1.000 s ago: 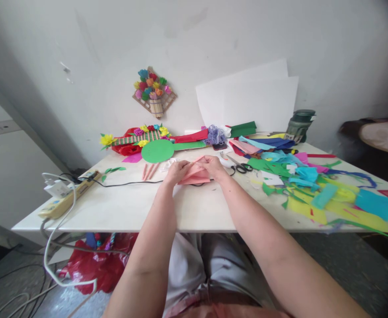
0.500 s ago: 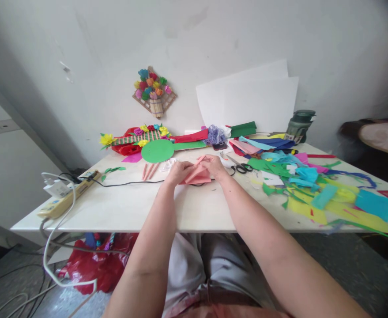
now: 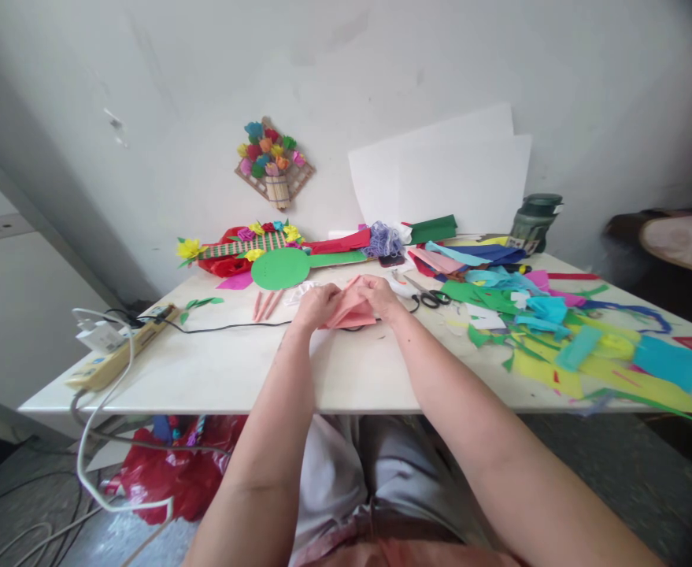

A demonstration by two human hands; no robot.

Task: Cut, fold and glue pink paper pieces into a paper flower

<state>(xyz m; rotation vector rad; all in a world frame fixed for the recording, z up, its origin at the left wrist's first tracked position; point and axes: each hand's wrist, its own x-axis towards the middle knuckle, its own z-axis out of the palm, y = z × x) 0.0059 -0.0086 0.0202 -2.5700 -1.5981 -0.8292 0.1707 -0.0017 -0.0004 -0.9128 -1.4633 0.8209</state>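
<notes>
A piece of salmon-pink crepe paper (image 3: 354, 309) is held between both hands, just above the middle of the white table. My left hand (image 3: 320, 305) pinches its left edge. On the opposite side, my right hand (image 3: 379, 294) has its fingers closed on the upper right edge. Part of the paper is bent or folded near the fingers, which hide its exact shape. Several thin salmon-pink paper rolls (image 3: 268, 305) lie left of my left hand. A green paper disc (image 3: 280, 269) with a long strip rests behind them. Black-handled scissors (image 3: 434, 298) lie to the right.
Coloured paper scraps (image 3: 546, 331) cover the table's right side. A dark green bottle (image 3: 535, 224) stands at the back right. A power strip (image 3: 118, 358) sits on the left, with a black cord (image 3: 233, 326) running towards my hands. A stick-and-paper-flower craft (image 3: 245, 246) lies at the back.
The left hand's fingers have shifted slightly along the pink paper, and the strip between the hands now looks flatter. Both hands still hold the paper.
</notes>
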